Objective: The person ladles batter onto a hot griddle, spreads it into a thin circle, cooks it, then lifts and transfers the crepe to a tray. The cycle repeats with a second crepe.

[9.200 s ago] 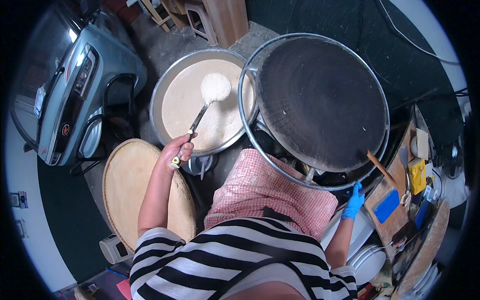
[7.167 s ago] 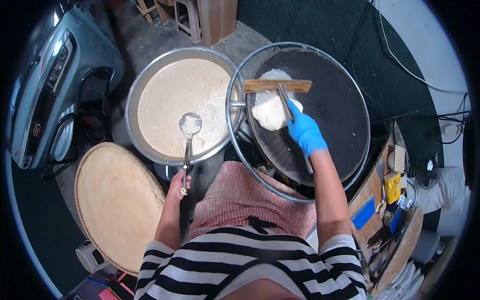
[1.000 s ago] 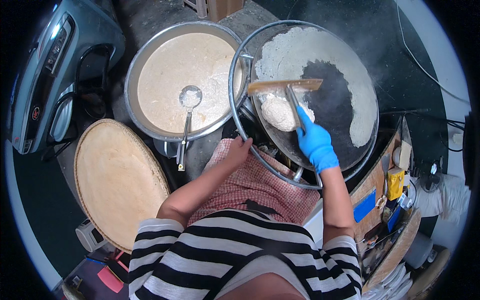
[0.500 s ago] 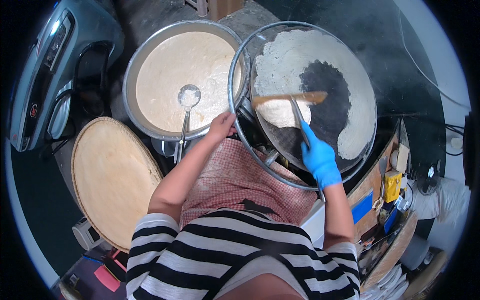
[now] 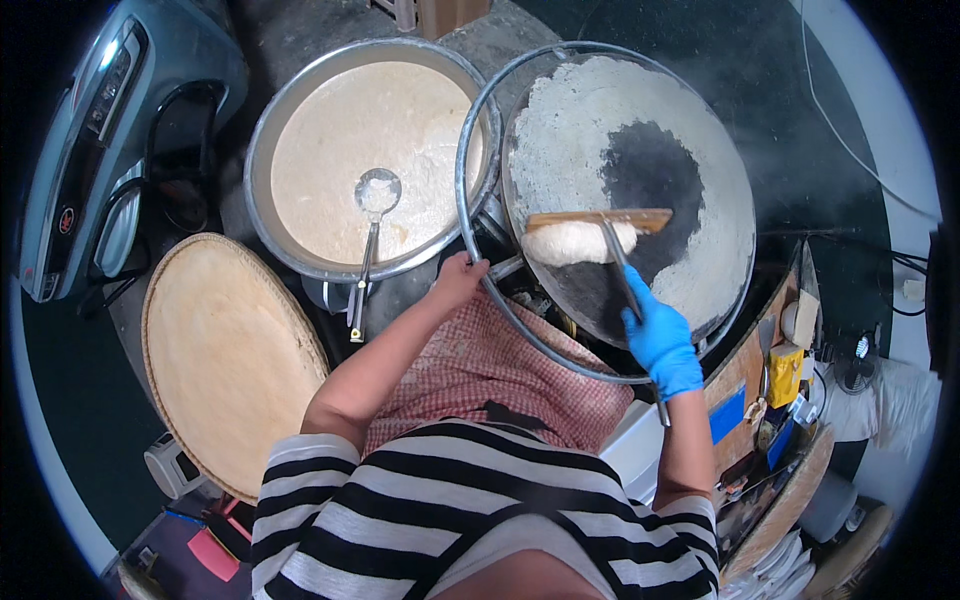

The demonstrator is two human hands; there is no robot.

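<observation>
My right hand (image 5: pixel 665 340), in a blue glove, is closed around the metal handle of a spreader with a wooden crosspiece (image 5: pixel 598 217). Against the crosspiece's near side lies a thick pale lump of dough or batter (image 5: pixel 577 244) on the round dark griddle (image 5: pixel 590 295). A thin pale layer (image 5: pixel 570 100) coats the griddle's far and right parts, leaving a dark bare patch in the middle. Bare, my left hand (image 5: pixel 462 280) has its fingers curled at the metal ring (image 5: pixel 464 190) around the griddle, on its left side.
Left of the griddle stands a wide metal pot (image 5: pixel 262 215) of pale batter, a ladle (image 5: pixel 371 255) resting in it. A round woven tray (image 5: pixel 225 360) leans nearer on the left. Cluttered boards, a yellow box (image 5: pixel 785 373) and a small fan (image 5: pixel 856 360) are at right.
The spreader and my right hand have moved right and slightly nearer, carrying the lump along. My left hand has slid a little nearer and rightward along the ring.
</observation>
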